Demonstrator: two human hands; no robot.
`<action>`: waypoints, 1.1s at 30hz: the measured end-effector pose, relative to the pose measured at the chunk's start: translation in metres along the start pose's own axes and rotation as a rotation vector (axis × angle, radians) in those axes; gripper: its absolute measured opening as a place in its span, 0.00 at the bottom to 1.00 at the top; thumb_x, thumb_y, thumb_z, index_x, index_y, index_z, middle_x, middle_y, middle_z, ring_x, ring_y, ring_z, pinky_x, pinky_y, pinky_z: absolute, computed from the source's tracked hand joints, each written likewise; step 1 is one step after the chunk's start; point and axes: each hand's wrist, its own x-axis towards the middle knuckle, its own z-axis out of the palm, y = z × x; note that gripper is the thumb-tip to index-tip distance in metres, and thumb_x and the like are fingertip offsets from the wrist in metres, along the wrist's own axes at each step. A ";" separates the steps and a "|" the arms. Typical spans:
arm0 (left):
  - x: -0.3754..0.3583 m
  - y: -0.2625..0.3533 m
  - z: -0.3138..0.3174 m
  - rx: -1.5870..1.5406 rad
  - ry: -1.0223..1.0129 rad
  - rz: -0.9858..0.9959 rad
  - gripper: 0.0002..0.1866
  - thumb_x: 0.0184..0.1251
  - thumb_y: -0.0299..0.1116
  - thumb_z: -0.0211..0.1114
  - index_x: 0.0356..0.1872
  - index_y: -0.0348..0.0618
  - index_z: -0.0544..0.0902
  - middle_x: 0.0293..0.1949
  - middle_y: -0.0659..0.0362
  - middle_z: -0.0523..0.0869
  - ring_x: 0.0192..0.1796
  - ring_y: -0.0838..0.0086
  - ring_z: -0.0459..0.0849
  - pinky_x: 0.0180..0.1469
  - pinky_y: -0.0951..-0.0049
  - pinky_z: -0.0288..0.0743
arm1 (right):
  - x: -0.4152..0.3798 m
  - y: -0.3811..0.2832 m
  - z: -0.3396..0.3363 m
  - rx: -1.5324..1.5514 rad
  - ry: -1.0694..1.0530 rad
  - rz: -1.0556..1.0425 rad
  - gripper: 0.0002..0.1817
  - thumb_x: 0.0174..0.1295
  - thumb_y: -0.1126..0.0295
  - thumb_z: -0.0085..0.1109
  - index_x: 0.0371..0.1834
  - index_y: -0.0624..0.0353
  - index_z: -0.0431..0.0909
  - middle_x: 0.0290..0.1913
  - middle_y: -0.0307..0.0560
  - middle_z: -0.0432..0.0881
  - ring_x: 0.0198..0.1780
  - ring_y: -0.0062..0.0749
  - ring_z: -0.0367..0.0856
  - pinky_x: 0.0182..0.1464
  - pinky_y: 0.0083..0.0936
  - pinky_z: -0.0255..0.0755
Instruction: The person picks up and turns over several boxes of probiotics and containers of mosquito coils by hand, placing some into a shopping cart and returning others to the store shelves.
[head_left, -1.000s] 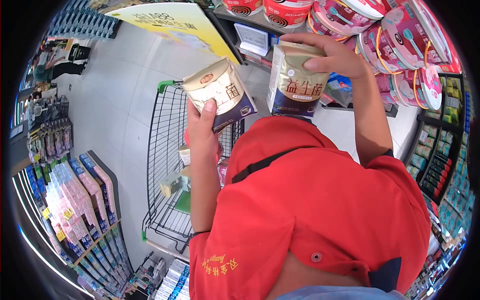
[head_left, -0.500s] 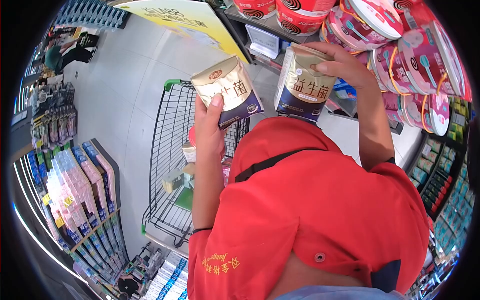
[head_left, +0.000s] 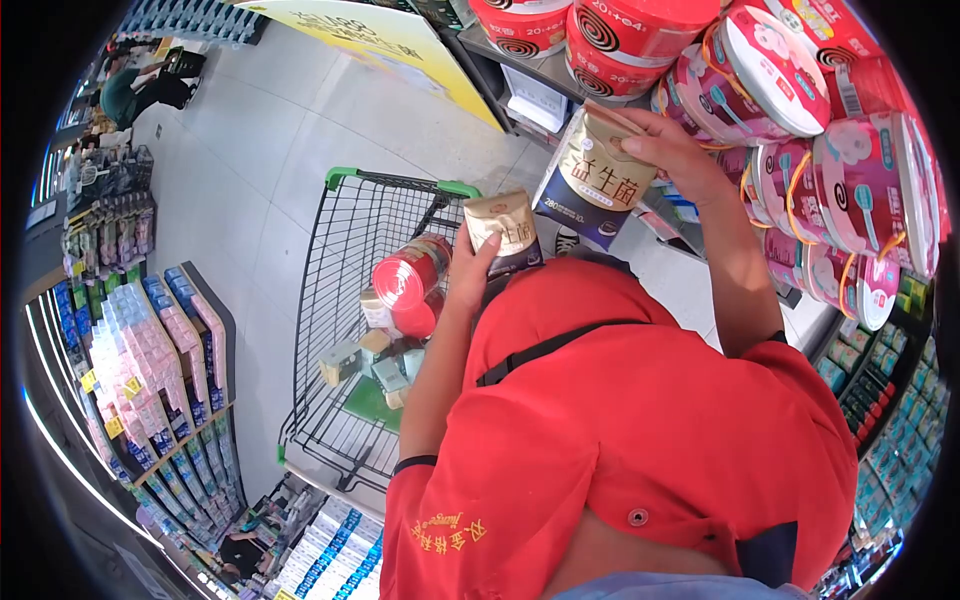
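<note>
My left hand [head_left: 470, 272] grips a gold-and-navy probiotic pack [head_left: 505, 218], thumb across its front, in front of my stomach. A second pack of the same design [head_left: 590, 175] is in my right hand [head_left: 675, 150], held by its top corner and tilted, higher and further right. Below and left of my left hand stands a wire shopping cart [head_left: 312, 270] with green corners. Inside it lie a red tub [head_left: 402, 285], several small boxes [head_left: 342, 362] and a flat green item [head_left: 370, 402]. My left forearm hides part of the cart.
Red mosquito-coil tubs [head_left: 620, 40] and pink handled buckets [head_left: 870, 180] are stacked on a shelf at the right. A yellow sign [head_left: 400, 45] stands ahead. Display racks [head_left: 140, 360] line the left; a person [head_left: 125, 95] is far off there.
My left hand has lowered its pack and brought it right, closer to my body. The right pack has tilted more. More of the cart's contents show, including the red tub.
</note>
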 end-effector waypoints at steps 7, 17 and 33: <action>0.009 -0.002 -0.017 0.135 0.074 0.075 0.31 0.67 0.37 0.68 0.68 0.36 0.67 0.58 0.54 0.78 0.58 0.72 0.77 0.61 0.70 0.71 | 0.022 0.009 -0.004 -0.028 -0.026 0.021 0.40 0.62 0.51 0.60 0.73 0.64 0.64 0.63 0.49 0.77 0.64 0.31 0.74 0.65 0.28 0.65; 0.017 0.021 -0.064 -0.029 0.141 0.101 0.28 0.69 0.34 0.63 0.67 0.35 0.67 0.58 0.54 0.78 0.58 0.71 0.77 0.60 0.70 0.71 | 0.030 -0.016 0.019 0.024 0.040 -0.104 0.34 0.65 0.56 0.61 0.70 0.65 0.67 0.58 0.43 0.79 0.57 0.24 0.76 0.57 0.25 0.70; 0.041 0.142 -0.121 -0.853 0.098 0.115 0.38 0.66 0.62 0.57 0.72 0.55 0.65 0.68 0.53 0.73 0.68 0.54 0.70 0.64 0.33 0.65 | 0.138 -0.085 0.093 -0.110 0.155 -0.155 0.40 0.58 0.51 0.67 0.70 0.64 0.69 0.56 0.46 0.79 0.56 0.28 0.77 0.53 0.25 0.71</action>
